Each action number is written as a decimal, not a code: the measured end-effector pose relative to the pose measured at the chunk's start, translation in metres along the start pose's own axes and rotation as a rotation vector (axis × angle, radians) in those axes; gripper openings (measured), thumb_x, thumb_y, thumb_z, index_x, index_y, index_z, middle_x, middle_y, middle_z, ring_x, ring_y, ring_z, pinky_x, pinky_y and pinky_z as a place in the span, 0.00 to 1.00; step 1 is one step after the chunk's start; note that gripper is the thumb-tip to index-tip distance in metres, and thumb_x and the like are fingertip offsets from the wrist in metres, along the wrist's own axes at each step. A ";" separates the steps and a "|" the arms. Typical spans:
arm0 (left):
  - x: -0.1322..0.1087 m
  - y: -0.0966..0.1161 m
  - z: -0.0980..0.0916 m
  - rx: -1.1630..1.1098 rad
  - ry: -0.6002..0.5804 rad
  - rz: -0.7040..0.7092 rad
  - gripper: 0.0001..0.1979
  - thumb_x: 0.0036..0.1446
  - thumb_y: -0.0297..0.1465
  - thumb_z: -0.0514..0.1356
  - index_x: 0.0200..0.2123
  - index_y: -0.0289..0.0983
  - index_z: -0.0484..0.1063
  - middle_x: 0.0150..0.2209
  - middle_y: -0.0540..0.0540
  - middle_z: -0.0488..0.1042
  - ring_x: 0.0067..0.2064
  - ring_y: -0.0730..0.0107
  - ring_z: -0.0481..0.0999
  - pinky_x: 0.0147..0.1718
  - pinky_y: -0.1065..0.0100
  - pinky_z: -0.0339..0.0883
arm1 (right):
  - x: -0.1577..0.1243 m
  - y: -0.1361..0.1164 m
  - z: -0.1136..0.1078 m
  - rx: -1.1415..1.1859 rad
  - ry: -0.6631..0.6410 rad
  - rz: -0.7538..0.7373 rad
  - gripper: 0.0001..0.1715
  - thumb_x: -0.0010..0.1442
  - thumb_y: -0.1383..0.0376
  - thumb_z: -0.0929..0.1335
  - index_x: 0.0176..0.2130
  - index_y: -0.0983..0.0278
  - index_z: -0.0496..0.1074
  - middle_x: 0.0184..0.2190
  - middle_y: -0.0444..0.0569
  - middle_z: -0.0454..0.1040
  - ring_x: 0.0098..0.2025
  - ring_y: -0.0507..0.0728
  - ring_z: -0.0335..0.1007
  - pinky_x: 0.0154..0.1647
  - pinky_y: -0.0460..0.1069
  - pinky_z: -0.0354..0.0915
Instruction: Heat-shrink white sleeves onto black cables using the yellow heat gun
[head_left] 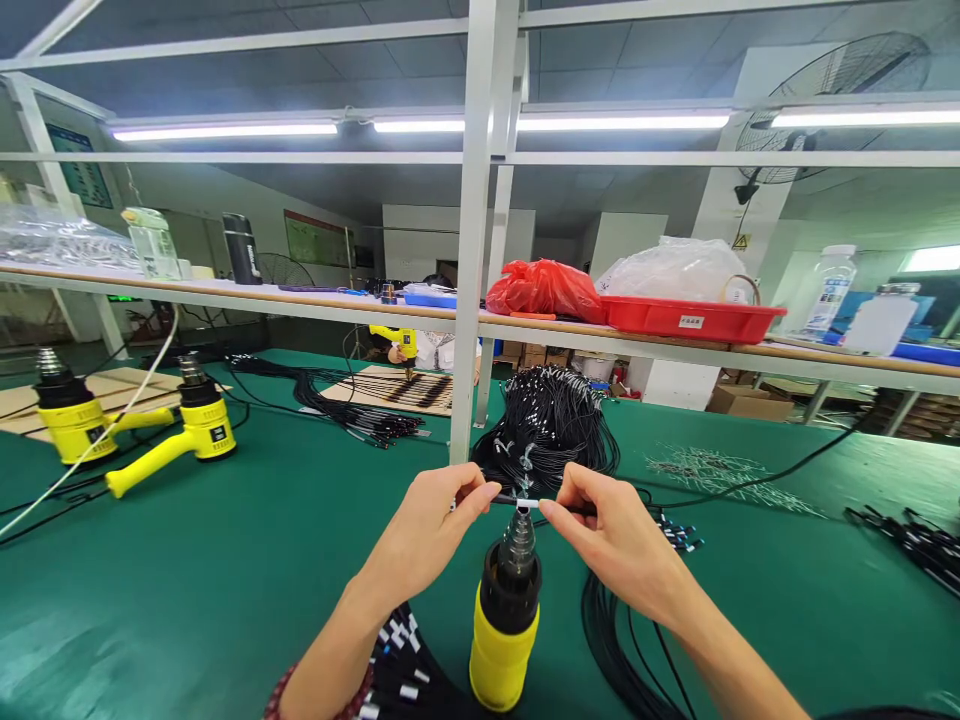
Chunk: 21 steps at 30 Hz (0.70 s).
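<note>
Between my two hands a thin black cable with a white sleeve (528, 503) is stretched level. My left hand (439, 515) pinches it on one side of the sleeve, my right hand (611, 535) on the other. Just below the sleeve points the metal nozzle of an upright yellow heat gun (504, 650). Under my left forearm lies a bundle of black cables with white sleeves (409, 665). More black cables (611, 620) curve down beneath my right hand. Behind my hands rises a large heap of coiled black cables (551, 420).
Two yellow heat guns (206, 420) stand at the left on the green table (315, 560). A white shelf post (476, 240) rises ahead. The shelf holds a red tray (690, 318) and bottles. Across the table a person's hand holds another heat gun (405, 342). Cable bundles lie far right.
</note>
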<state>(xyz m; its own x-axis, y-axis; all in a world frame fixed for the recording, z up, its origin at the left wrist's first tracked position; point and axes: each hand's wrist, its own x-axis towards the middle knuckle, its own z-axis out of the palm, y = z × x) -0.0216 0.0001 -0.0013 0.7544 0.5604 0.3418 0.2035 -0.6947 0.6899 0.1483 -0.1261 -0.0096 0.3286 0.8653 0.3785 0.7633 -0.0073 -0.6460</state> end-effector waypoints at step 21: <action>-0.002 0.005 -0.004 0.020 0.027 -0.054 0.17 0.64 0.43 0.52 0.30 0.39 0.70 0.27 0.53 0.71 0.30 0.70 0.66 0.28 0.69 0.54 | -0.002 -0.011 -0.014 0.003 -0.068 -0.019 0.16 0.65 0.60 0.62 0.29 0.61 0.72 0.24 0.42 0.70 0.27 0.52 0.60 0.27 0.47 0.54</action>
<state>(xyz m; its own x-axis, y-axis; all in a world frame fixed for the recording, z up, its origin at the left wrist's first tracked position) -0.0243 -0.0025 0.0039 0.7248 0.6089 0.3222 0.2560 -0.6722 0.6947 0.1476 -0.1347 0.0062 0.2753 0.8973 0.3452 0.7674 0.0111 -0.6411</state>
